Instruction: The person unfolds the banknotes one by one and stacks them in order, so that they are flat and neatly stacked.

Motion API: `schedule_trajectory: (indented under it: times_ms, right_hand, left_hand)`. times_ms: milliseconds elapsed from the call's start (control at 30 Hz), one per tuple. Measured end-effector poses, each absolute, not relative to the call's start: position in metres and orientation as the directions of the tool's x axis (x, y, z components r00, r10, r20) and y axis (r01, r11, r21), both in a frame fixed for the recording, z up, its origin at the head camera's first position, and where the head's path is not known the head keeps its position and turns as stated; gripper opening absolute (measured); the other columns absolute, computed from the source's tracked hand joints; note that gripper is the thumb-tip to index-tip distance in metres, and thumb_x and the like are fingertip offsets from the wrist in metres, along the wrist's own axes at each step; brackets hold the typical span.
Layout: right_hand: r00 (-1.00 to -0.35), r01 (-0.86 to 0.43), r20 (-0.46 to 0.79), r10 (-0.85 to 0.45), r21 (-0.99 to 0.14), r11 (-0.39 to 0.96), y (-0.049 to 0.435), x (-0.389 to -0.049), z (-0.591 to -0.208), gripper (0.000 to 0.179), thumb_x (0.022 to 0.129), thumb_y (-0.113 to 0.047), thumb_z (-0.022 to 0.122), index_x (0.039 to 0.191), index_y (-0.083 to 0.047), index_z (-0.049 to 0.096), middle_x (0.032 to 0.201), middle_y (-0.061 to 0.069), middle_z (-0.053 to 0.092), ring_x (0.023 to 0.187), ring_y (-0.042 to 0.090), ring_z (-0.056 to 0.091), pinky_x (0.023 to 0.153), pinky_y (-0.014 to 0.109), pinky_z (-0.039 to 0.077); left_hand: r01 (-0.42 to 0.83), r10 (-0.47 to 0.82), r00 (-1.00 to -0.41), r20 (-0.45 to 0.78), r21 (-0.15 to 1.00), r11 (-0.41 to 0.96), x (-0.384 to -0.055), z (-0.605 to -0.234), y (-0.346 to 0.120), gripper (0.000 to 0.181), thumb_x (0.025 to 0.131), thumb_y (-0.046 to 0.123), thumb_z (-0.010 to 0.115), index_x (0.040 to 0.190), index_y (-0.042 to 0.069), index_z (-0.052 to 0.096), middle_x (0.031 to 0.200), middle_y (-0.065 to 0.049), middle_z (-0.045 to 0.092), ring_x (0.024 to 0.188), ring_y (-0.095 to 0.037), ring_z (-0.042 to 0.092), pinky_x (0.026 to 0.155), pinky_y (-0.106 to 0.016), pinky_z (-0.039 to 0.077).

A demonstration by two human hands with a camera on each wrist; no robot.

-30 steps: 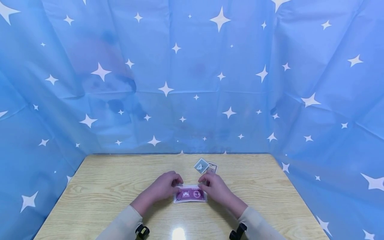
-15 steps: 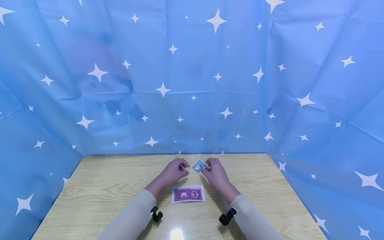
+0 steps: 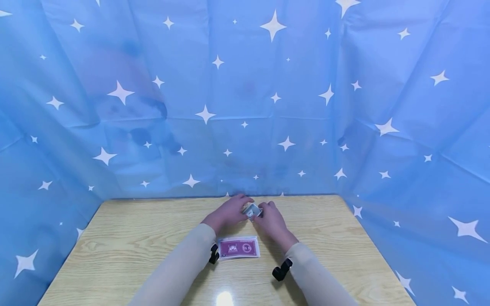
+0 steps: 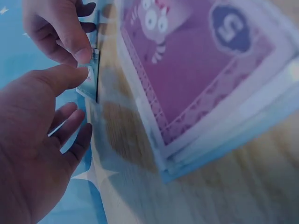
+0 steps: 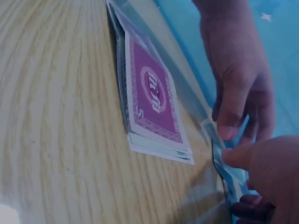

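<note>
Near the table's back edge, both hands are at a small blue play banknote (image 3: 252,211). My right hand (image 3: 272,220) pinches its right side between thumb and fingers. My left hand (image 3: 231,211) reaches to its left side; in the left wrist view that hand's thumb tip (image 4: 80,73) lies on the blue note, with other fingers spread loosely below. The right wrist view shows the two thumbs close together over the note's edge. Nearer the person, a neat stack of purple play banknotes (image 3: 239,247), marked with a 5, lies flat, touched by neither hand.
The light wood table (image 3: 134,246) ends just behind the hands, against a blue curtain (image 3: 245,93) with white stars. A black wrist camera (image 3: 282,270) sits on the right forearm, another on the left, which overlaps the purple stack's left edge in the head view.
Both hands have let go of the purple stack and moved to the back. The right hand took hold of the blue note first, then the left hand came in. The brown note beside it is now hidden.
</note>
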State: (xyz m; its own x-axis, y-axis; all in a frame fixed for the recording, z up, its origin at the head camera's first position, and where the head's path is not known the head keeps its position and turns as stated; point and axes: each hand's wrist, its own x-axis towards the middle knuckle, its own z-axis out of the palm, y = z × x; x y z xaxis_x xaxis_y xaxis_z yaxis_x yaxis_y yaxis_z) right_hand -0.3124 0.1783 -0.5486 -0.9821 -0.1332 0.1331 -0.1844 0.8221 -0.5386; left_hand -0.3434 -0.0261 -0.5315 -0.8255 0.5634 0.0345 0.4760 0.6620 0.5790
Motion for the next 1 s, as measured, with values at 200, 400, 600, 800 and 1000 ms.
schedule_trajectory:
  times_ms: [200,400,600,800,1000]
  right_hand:
    - [-0.976,-0.219,0.123,-0.182,-0.543,0.811,0.18,-0.312,-0.554,0.049,0.095,-0.031,0.089,0.128,0.001,0.075,0.107,0.013,0.059,0.084,0.02,0.056,0.074,0.039,0.055]
    - [-0.973,-0.219,0.081,-0.214,-0.602,0.768,0.185,-0.315,-0.552,0.044,0.094,-0.022,0.091,0.13,-0.002,0.077,0.109,0.013,0.057,0.09,0.021,0.057,0.081,0.041,0.057]
    - [-0.965,-0.222,0.04,-0.261,-0.659,0.718,0.19,-0.316,-0.548,0.043,0.094,-0.015,0.09,0.133,-0.003,0.077,0.115,0.016,0.058,0.099,0.026,0.06,0.088,0.045,0.058]
    - [-0.967,-0.193,0.006,-0.256,-0.675,0.712,0.192,-0.315,-0.547,0.045,0.095,-0.015,0.09,0.135,-0.002,0.073,0.112,0.013,0.054,0.096,0.023,0.056,0.082,0.039,0.054]
    - [-0.973,-0.184,0.018,-0.231,-0.669,0.72,0.192,-0.313,-0.548,0.042,0.093,-0.015,0.092,0.129,-0.001,0.075,0.11,0.012,0.055,0.092,0.022,0.055,0.079,0.038,0.052]
  left_hand:
    - [0.525,0.596,-0.803,-0.01,0.46,0.716,-0.349,-0.538,-0.021,0.057,0.105,0.028,0.075,0.159,0.018,0.06,0.16,-0.003,0.052,0.151,-0.027,0.048,0.123,-0.049,0.044]
    - [0.511,0.594,-0.803,-0.042,0.463,0.724,-0.349,-0.535,-0.02,0.05,0.102,0.03,0.076,0.15,0.022,0.068,0.151,0.002,0.055,0.143,-0.023,0.051,0.119,-0.048,0.048]
    - [0.478,0.577,-0.815,-0.062,0.492,0.728,-0.346,-0.528,-0.02,0.048,0.098,0.028,0.08,0.145,0.023,0.071,0.145,0.002,0.055,0.136,-0.022,0.053,0.116,-0.048,0.051]
    - [0.417,0.543,-0.834,-0.1,0.531,0.738,-0.346,-0.528,-0.019,0.045,0.094,0.027,0.086,0.137,0.023,0.072,0.132,0.002,0.055,0.118,-0.018,0.057,0.106,-0.043,0.055]
    - [0.401,0.529,-0.842,-0.102,0.537,0.742,-0.348,-0.531,-0.019,0.041,0.092,0.03,0.088,0.129,0.022,0.072,0.123,0.004,0.055,0.109,-0.014,0.058,0.103,-0.039,0.055]
